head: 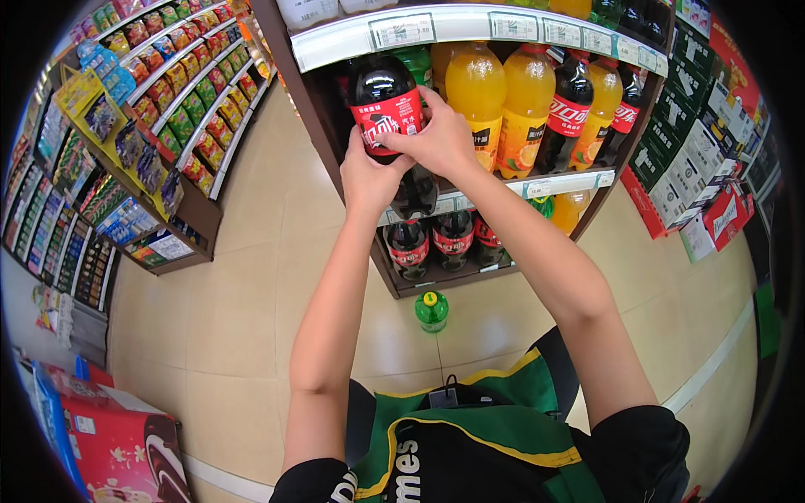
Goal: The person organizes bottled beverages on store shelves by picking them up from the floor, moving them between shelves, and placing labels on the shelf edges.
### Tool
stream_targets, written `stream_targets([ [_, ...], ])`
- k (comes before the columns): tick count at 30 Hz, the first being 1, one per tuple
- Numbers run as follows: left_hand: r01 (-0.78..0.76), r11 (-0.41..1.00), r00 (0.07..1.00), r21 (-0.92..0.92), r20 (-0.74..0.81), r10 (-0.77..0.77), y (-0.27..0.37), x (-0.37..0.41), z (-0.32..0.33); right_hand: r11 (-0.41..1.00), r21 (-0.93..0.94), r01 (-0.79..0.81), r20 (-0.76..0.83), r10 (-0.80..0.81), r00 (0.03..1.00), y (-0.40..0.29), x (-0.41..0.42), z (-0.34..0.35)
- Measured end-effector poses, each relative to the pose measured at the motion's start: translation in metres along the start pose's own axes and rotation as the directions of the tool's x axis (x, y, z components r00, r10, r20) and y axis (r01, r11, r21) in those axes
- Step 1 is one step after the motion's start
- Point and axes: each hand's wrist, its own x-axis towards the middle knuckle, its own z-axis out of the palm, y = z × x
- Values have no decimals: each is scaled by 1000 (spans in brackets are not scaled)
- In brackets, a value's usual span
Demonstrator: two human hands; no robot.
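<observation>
Both my hands hold a large Coca-Cola bottle (385,94) with a red label, at the left end of a middle shelf. My left hand (372,179) grips its left side and lower part. My right hand (440,135) wraps its right side, with the thumb across the label. The bottle's base sticks out past the shelf's front edge. Right of it stand orange drink bottles (528,113) and another cola bottle (566,113). Behind my right hand, a green bottle (415,61) is partly hidden.
A green bottle with a yellow cap (431,311) stands on the floor before the shelf unit. Cola bottles (453,239) line the bottom shelf. A price rail (465,28) runs above my hands. Snack shelves (182,82) stand at left, stacked boxes (685,157) at right.
</observation>
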Motion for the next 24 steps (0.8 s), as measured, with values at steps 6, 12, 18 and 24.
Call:
stream_targets([
  [6, 46, 998, 996, -37, 82, -43, 7, -24, -16, 1000, 14, -13, 148, 10, 989, -16, -15, -25],
  [12, 173, 984, 961, -46, 227, -159, -6, -96, -37, 991, 73, -108, 343, 77, 936, -1, -80, -22],
  [18, 397, 918, 862, 21, 334, -380, -81, -178, -56, 943, 128, -307, 519, 200, 831, 34, -172, 38],
  [24, 337, 941, 906, 38, 261, -335, -187, -261, -35, 915, 24, -404, 608, 307, 732, 85, -269, 105],
])
